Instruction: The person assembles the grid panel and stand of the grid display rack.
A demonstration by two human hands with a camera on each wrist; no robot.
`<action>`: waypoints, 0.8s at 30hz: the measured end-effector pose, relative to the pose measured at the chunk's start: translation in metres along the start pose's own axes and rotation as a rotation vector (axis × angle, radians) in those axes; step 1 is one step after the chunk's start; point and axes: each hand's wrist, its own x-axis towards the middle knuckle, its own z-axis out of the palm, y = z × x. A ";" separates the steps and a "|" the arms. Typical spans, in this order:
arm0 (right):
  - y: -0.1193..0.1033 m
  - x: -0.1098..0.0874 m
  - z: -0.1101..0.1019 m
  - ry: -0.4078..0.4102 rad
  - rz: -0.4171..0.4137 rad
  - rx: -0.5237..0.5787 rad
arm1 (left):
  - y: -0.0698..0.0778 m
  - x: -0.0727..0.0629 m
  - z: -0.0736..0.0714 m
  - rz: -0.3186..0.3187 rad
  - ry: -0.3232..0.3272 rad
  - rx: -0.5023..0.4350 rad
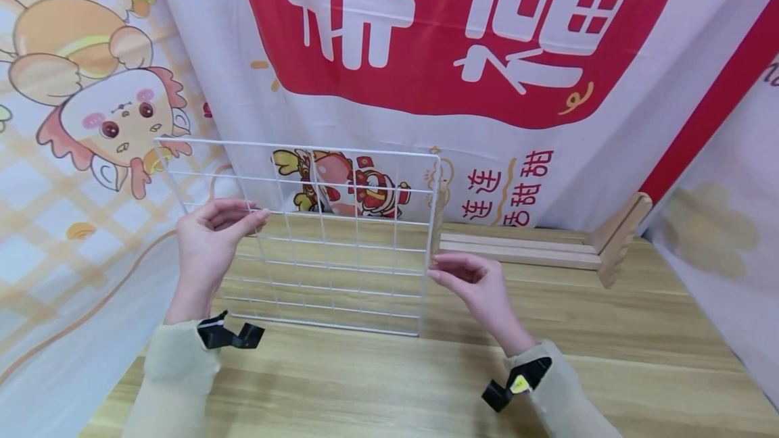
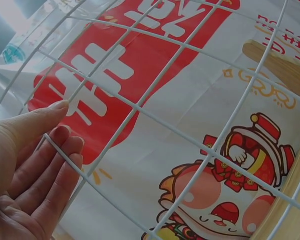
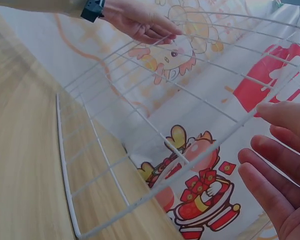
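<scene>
A white wire grid panel (image 1: 331,249) stands upright over the wood table, its lower edge down near the tabletop. My left hand (image 1: 213,238) is at its left part, thumb in front of the wires and fingers behind, pinching it lightly. In the left wrist view a wire crosses before the fingers of the left hand (image 2: 37,165). On the opposite side my right hand (image 1: 477,282) holds the right edge between thumb and index finger. The right wrist view shows the thumb of the right hand (image 3: 285,150) at the edge wire, with the other fingers apart from it.
A wooden stand (image 1: 523,252) with a slatted base and upright end pieces lies behind and right of the grid. Printed cloth (image 1: 395,113) with red and white lettering hangs at the back. Cartoon-patterned cloth (image 1: 73,222) borders the left side of the wood table (image 1: 341,384).
</scene>
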 end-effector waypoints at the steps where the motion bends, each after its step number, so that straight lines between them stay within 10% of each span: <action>1: 0.001 0.000 -0.001 0.002 0.010 -0.003 | 0.000 0.000 0.000 0.000 -0.001 0.009; 24: 0.013 -0.005 -0.030 0.006 0.154 0.008 | 0.002 -0.003 -0.001 -0.009 -0.003 0.031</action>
